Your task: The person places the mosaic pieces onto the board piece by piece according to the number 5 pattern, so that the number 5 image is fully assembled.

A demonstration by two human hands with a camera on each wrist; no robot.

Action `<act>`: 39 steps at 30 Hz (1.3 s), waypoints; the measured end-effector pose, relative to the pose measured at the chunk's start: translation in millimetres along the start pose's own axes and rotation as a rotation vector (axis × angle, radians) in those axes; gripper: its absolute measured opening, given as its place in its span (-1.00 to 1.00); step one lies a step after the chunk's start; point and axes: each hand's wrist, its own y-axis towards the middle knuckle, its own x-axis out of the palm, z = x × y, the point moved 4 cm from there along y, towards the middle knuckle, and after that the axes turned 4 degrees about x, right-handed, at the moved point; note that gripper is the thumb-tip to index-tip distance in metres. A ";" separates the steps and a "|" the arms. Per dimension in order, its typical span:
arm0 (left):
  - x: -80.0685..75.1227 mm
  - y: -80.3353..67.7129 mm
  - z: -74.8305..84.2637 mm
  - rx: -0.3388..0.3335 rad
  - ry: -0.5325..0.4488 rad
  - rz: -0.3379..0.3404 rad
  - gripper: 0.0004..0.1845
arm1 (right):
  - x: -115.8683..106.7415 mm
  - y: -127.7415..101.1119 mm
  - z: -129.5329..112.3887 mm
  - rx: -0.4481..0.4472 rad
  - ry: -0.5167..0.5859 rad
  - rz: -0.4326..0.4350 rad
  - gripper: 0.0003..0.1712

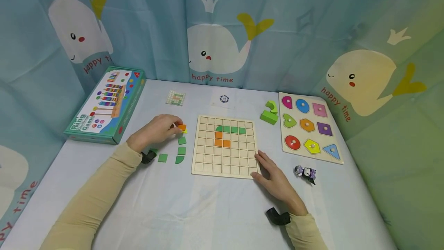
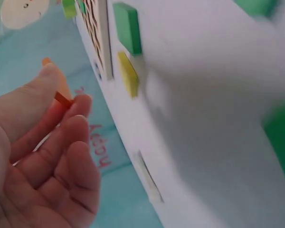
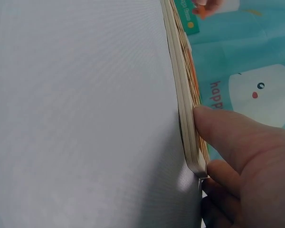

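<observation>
My left hand (image 1: 160, 128) pinches an orange square tile (image 2: 62, 90) between thumb and fingers, just above a yellow tile (image 1: 185, 130). Below it lie green square tiles (image 1: 182, 151) and a green quarter-round tile (image 1: 179, 160). A wooden grid board (image 1: 208, 165) lies at the middle of the table. One row on it holds a green rounded tile (image 1: 219, 128) and several green squares; two orange tiles (image 1: 226, 143) sit beneath. At the board's near right corner rests my right hand (image 1: 275, 180), its thumb (image 3: 228, 130) touching the edge.
A ring game box (image 1: 104, 103) stands at the left. Behind the board lie a small pattern card (image 1: 175, 98) and a round printed mark (image 1: 224, 98). To the right are green blocks (image 1: 269, 117), a knobbed shape puzzle (image 1: 301, 151) and a small figurine (image 1: 306, 173).
</observation>
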 end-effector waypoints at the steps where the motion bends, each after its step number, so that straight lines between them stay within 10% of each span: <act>1: 0.8 1.7 3.4 0.016 -0.001 0.000 -0.71 | 0.0 -0.1 0.1 -0.001 0.000 0.001 -0.17; 16: 25.5 29.4 60.5 0.242 0.033 0.023 -0.69 | -1.6 -0.3 0.7 -0.024 -0.014 0.013 -0.17; 39: 76.3 89.6 117.8 0.273 0.201 -0.105 -0.73 | -1.1 0.8 0.2 -0.006 0.000 -0.005 -0.18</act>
